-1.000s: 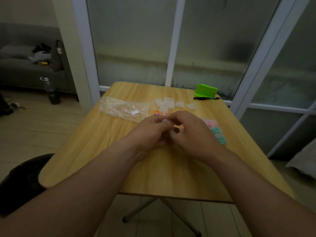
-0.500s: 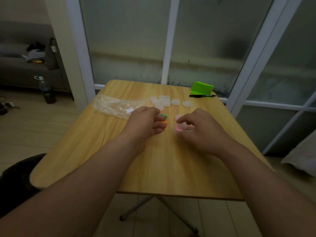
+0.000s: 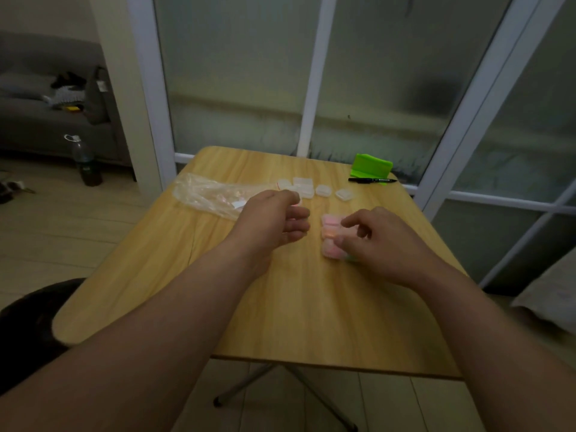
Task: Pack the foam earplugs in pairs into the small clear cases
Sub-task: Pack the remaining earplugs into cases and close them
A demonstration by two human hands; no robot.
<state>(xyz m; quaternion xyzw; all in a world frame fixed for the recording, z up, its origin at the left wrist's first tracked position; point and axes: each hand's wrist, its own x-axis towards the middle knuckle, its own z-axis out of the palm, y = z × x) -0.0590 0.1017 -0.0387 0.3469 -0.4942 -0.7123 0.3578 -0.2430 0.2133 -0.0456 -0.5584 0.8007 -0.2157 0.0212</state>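
Note:
A short row of filled clear cases (image 3: pixel 331 251) with pink earplugs lies on the wooden table (image 3: pixel 280 313), right of centre. My right hand (image 3: pixel 378 247) pinches one filled case (image 3: pixel 329 233) in that row between thumb and forefinger. My left hand (image 3: pixel 274 221) hovers just left of the row with its fingers curled. Whatever is under its palm is hidden. Several empty clear cases (image 3: pixel 323 190) sit beyond both hands.
A crumpled clear plastic bag (image 3: pixel 208 194) lies at the far left of the table. A green holder (image 3: pixel 371 165) and a black marker (image 3: pixel 372 180) sit at the far right corner. Glass doors stand behind the table, and a dark stool (image 3: pixel 28 325) is at the lower left.
My hands were joined around a case, then parted. The right one carried the case to the row on the right. The left one moved left and slightly away from me.

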